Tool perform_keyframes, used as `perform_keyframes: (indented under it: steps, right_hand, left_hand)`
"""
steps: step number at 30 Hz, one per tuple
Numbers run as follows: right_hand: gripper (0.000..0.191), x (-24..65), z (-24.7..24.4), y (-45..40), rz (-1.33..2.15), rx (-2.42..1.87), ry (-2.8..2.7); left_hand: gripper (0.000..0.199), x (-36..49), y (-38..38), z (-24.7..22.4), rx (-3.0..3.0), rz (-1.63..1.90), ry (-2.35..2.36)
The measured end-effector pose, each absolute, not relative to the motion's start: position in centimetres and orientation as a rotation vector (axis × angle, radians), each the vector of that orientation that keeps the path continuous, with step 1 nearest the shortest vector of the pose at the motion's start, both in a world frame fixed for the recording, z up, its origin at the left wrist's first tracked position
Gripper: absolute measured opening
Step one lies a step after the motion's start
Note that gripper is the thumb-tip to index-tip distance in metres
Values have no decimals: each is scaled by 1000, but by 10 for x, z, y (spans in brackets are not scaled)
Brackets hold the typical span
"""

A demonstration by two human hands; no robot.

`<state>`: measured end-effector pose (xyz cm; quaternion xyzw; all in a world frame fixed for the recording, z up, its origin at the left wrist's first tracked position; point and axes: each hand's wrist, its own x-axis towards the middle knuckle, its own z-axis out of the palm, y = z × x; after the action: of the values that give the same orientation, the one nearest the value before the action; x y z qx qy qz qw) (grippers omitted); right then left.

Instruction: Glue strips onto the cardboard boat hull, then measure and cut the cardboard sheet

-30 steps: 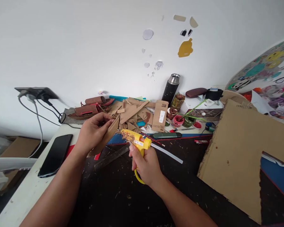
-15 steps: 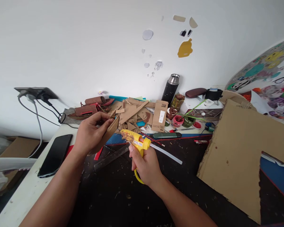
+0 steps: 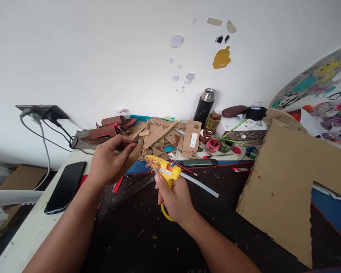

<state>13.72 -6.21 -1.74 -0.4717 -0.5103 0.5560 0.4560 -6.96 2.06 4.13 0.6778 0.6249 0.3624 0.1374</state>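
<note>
Between the thumb and fingers of my left hand (image 3: 112, 157) is a small piece of cardboard (image 3: 133, 156), held up on edge over the table. My right hand (image 3: 174, 199) grips a yellow hot glue gun (image 3: 159, 167) by its handle. Its stained front end points left toward the cardboard, with a short gap between them in view. A translucent glue stick (image 3: 200, 185) sticks out of the gun's back. The yellow cord (image 3: 166, 213) curves below my right hand. My left fingertips are partly hidden behind the cardboard.
Cardboard scraps (image 3: 159, 136) pile up against the wall. Open paint jars (image 3: 213, 145), a black thermos (image 3: 205, 105) and a green cutter (image 3: 200, 162) lie to their right. A large cardboard sheet (image 3: 284, 182) covers the right side. A phone (image 3: 66, 187) lies at left, near brown model boats (image 3: 104, 132).
Both hands, the cardboard piece and the glue gun keep nearly the same positions. The whole view has shifted very slightly.
</note>
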Motion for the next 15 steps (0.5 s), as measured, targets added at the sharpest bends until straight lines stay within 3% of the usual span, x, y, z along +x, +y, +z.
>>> perform_keyframes:
  steps: [15]
  right_hand:
    - [52,138,-16,-62,1355,-1163,-1251]
  left_hand:
    - [26,-70,22,39,1929,1063,1789]
